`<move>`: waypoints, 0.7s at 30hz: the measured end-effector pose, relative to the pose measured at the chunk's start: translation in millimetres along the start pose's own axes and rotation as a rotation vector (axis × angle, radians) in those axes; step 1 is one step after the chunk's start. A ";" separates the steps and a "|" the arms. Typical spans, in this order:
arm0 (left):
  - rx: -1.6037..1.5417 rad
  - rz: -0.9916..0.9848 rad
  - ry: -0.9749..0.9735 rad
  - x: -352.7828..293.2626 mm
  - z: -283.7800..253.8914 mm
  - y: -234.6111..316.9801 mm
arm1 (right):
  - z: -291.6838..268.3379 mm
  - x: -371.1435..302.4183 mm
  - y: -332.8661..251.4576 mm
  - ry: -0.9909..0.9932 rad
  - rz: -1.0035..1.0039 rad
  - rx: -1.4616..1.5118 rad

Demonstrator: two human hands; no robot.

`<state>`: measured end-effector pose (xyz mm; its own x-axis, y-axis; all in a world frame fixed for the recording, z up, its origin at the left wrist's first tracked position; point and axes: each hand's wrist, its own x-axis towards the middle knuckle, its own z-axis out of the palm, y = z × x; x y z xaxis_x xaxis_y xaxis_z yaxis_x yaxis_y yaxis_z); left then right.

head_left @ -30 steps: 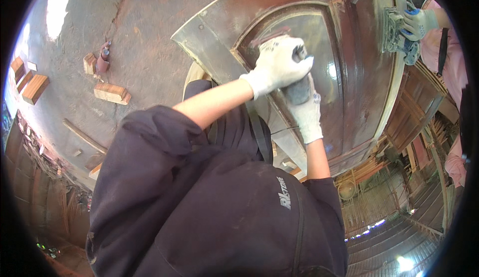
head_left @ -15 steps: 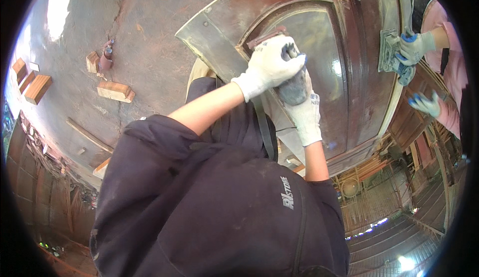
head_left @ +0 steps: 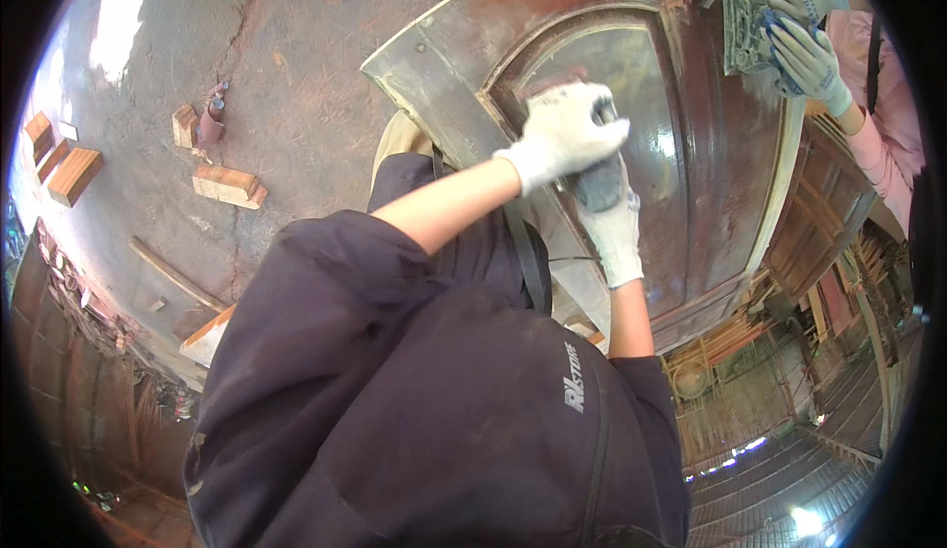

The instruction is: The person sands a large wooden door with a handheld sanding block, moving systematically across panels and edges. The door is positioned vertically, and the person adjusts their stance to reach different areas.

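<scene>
In white knit gloves, both my hands are on a dark power sander (head_left: 599, 186) that rests on the arched panel of a brown wooden door (head_left: 712, 168). My left hand (head_left: 570, 130) is closed over its front part, just behind the reddish-brown sanding pad (head_left: 553, 82). Behind it, my right hand (head_left: 614, 237) wraps the rounded dark rear end; its fingers are partly hidden under the tool. A thin black cord shows beside the right wrist. The panel has a dull, pale sanded area and a glossier part on the right.
Across the door a person in pink holds another sander (head_left: 745, 23) with both gloved hands (head_left: 811, 60). Wood blocks (head_left: 229, 185) and a stick (head_left: 178, 274) lie on the stained concrete floor (head_left: 316, 65) to my left. Carved door panels (head_left: 814, 222) lean at the right.
My hands and sander have moved slightly to the right across the panel. The other person's sander has moved farther away, and their second hand has come onto it.
</scene>
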<state>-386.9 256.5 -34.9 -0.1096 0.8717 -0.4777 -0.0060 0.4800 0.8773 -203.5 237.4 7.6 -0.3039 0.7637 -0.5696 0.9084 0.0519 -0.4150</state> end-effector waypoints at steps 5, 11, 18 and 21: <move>0.034 -0.041 -0.013 -10.6 19.6 -6.6 | -7.4 -10.8 -0.5 -0.052 0.131 -0.016; 0.045 0.049 0.097 23.6 -26.0 6.2 | -2.0 26.0 -31.8 0.080 0.011 0.066; 0.106 0.083 0.093 -6.5 50.1 -1.0 | -1.1 -10.6 45.1 0.082 0.037 0.060; 0.105 0.065 0.095 -41.3 108.0 -6.1 | -9.1 -56.3 89.7 0.123 0.037 -0.014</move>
<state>-274.9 228.3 -25.7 -0.2002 0.8902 -0.4092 0.1079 0.4351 0.8939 -102.3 204.9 9.0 -0.2335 0.8386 -0.4921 0.9224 0.0308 -0.3851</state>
